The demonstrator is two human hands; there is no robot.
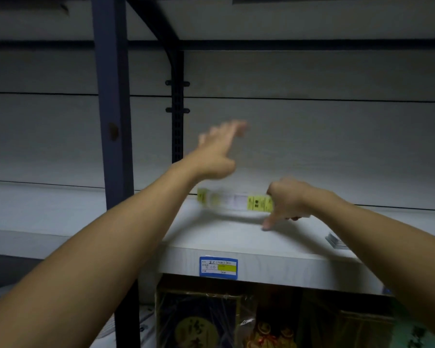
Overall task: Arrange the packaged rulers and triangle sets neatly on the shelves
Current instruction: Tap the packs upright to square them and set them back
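A clear packaged ruler with yellow label ends lies crosswise at the back of the white shelf. My right hand grips the ruler's right end, fingers curled, thumb pointing down toward the shelf board. My left hand hovers above the ruler's left half with fingers stretched out; it is blurred and holds nothing. The package itself looks blurred.
A blue and yellow price tag sticks on the shelf's front edge. A small clear item lies on the shelf at right. Dark steel posts stand at left. Wrapped goods sit below the shelf.
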